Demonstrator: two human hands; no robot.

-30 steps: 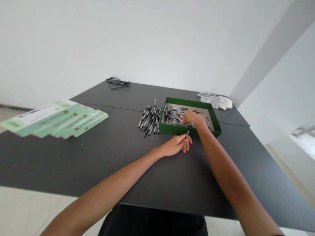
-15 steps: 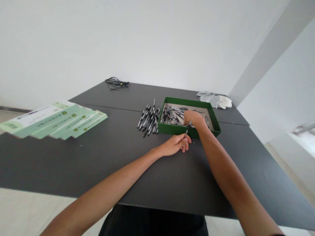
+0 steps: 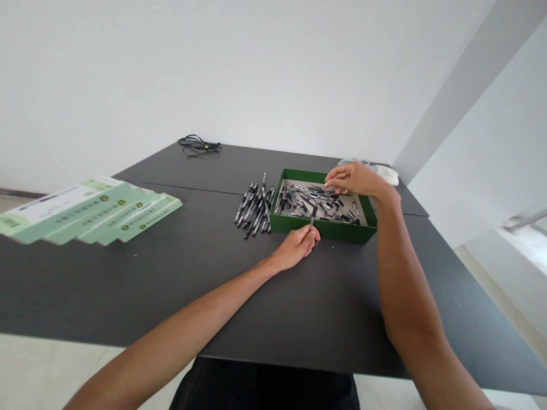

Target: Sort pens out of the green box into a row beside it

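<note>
My left hand rests on the dark table just in front of a green cardboard box and grips a black pen, which stands up out of the fingers. My right hand hangs over the box's far right corner, fingers apart, with nothing visible in them. Loose black-and-silver pens fill the box, lying every way. Outside its left wall, a heap of similar pens lies on the table.
Pale green flat cartons lie fanned at the table's left. A coiled black cable lies at the far edge. White gloves sit behind the box, partly hidden by my right hand. A seam crosses the tabletop.
My right hand has moved away from the pen, up and to the right, to above the box's far corner. My left hand now holds the pen alone and has shifted slightly left.
</note>
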